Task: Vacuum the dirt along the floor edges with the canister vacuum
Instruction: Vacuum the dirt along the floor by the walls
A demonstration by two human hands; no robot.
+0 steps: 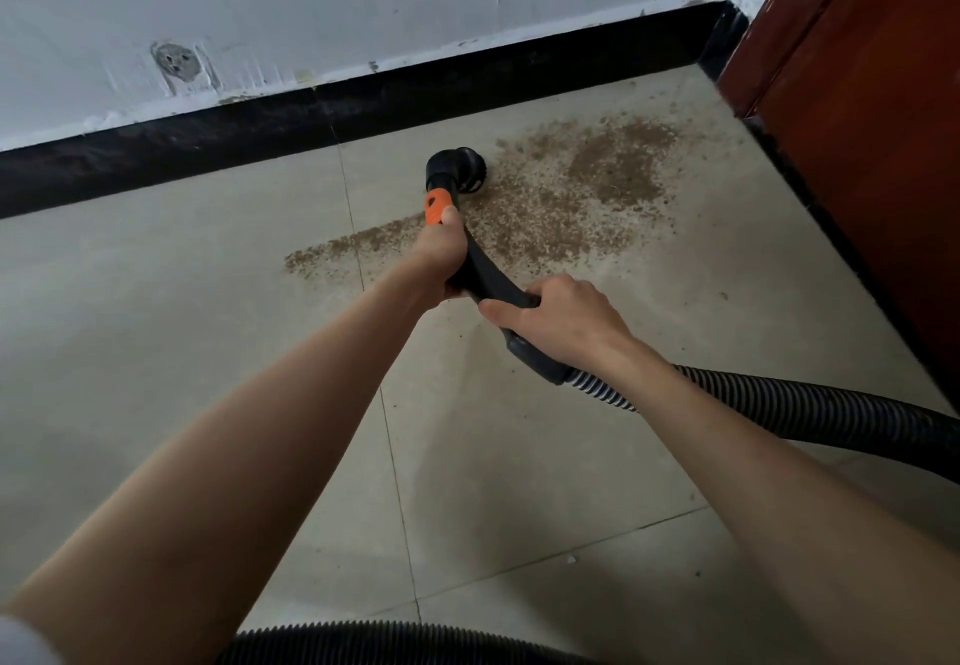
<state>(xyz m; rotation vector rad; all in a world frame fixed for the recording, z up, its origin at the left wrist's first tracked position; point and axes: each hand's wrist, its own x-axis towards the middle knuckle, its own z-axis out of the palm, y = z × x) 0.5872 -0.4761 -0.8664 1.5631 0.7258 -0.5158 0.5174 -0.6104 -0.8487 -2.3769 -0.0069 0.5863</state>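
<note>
the left hand and right hand are both wrapped tight around the black wand, hiding most of it. its round nozzle rests at the edge of the brown dirt near the black baseboard. the ribbed hose runs off the right edge, and the canister is out of view.

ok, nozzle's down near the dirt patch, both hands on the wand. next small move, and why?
Probably sweep the brush nozzle rightward into the dirt. It sits at the patch's left edge, and the densest brown pile lies to its right, toward the red-brown door. Left hand and right hand already grip the wand.
</note>
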